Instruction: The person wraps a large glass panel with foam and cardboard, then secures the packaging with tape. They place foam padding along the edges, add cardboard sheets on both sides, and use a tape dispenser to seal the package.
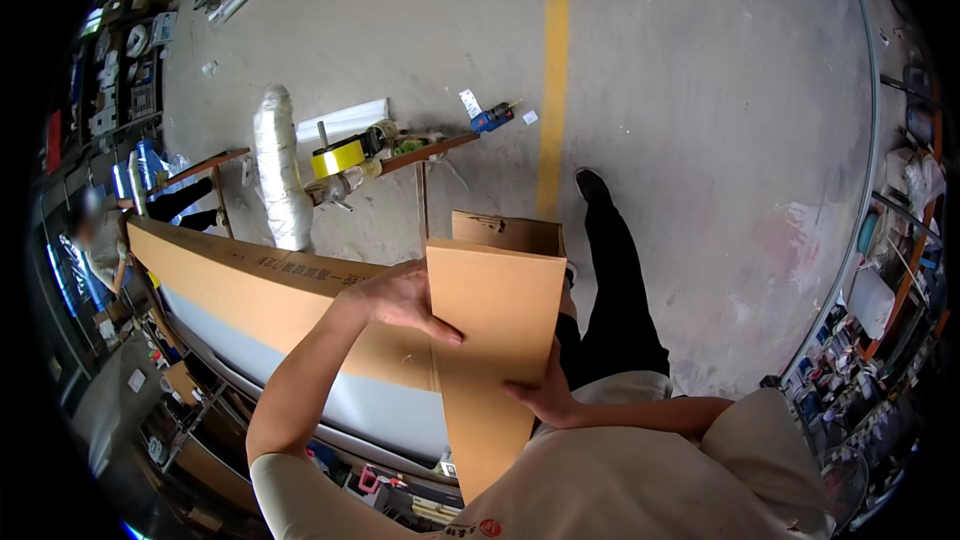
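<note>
A long brown cardboard carton piece [262, 258] runs along the edge of a large pale grey panel [385, 410]. At its near end stands a folded cardboard end piece [497, 315], its top open toward the far side. My left hand [402, 298] grips this end piece at its left edge, the thumb lying on the broad face and the fingers partly hidden. Lower down, my right hand [548, 395] holds the opposite edge, with its thumb on the face and its other fingers out of sight behind the board.
Beyond the carton, a metal rack [430, 149] carries a yellow tape roll [338, 158]. A film-wrapped bundle [280, 170] and a blue cordless drill [492, 118] are close by. Another person [102, 240] stands at the carton's far left end. Cluttered shelves [880, 380] line the right.
</note>
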